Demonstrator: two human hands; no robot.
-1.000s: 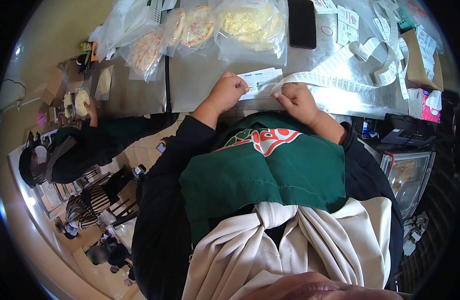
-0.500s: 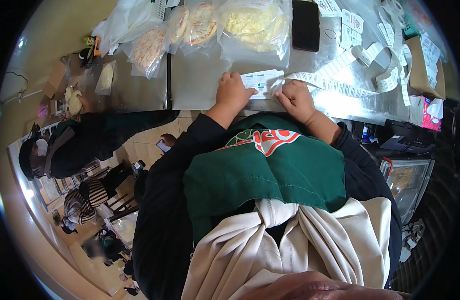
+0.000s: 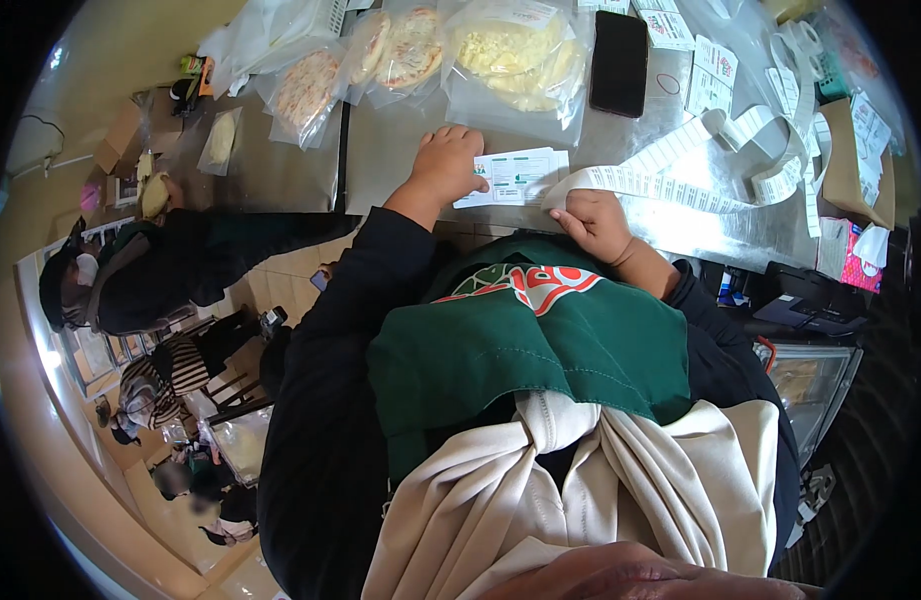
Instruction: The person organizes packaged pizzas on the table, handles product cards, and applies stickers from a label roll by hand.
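A white printed card with green print lies on the steel counter in front of me, apparently with another under it. My left hand is at its left end, fingers curled and thumb pressed on the card's edge. Beyond the card's right end, my right hand is closed, thumb and finger pinching the near end of a long strip of printed labels. The strip's end arches beside the card's right edge. From there it runs right across the counter in loose loops.
Bagged pizza bases, a bag of pale shredded food and a black phone lie along the back. More printed cards are near the phone. A cardboard box stands right. A co-worker is at far left.
My left hand has moved left, and the card has slid left with it, showing more of its print. My right hand keeps its pinch on the strip's end.
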